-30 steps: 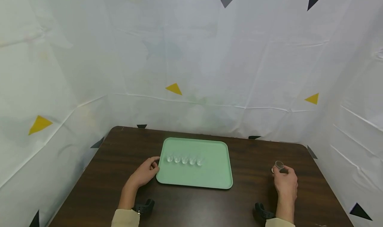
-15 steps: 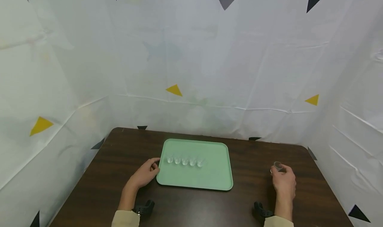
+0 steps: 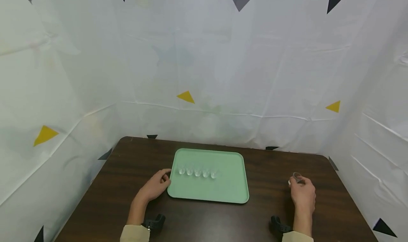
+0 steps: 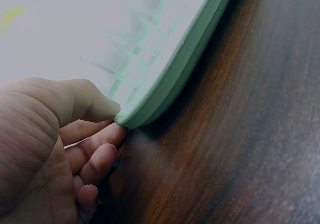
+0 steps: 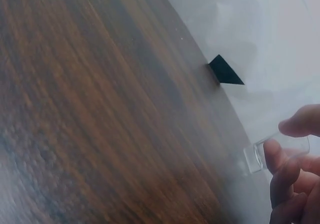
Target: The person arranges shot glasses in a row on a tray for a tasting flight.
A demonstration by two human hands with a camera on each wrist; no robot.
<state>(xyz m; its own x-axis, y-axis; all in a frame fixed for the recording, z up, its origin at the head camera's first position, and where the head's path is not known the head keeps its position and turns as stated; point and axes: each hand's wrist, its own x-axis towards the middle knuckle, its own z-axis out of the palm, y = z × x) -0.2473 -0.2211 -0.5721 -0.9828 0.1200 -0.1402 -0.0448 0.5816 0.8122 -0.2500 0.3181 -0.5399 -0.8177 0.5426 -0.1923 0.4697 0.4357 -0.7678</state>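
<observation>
A green tray (image 3: 208, 194) lies on the dark wooden table. Several small clear glasses (image 3: 197, 173) stand on it in a row. My left hand (image 3: 153, 186) is at the tray's left edge; in the left wrist view its thumb (image 4: 95, 101) presses on the rim while the other fingers curl below. Well to the right of the tray, my right hand (image 3: 303, 195) holds another clear shot glass (image 3: 297, 176), mouth up. Seen from the right wrist, thumb and fingers pinch that shot glass (image 5: 254, 159) around its side, its thick base showing. Whether its base touches the table I cannot tell.
The brown table (image 3: 216, 220) reaches to a white cloth (image 3: 223, 72) hung behind and at both sides. Triangles in black, grey and yellow mark the cloth. A dark band with a device (image 3: 154, 222) sits at each wrist.
The right hand, with the shot glass in it, has shifted very slightly left. The left hand stays at the tray's edge, and the glasses on the tray have not moved.
</observation>
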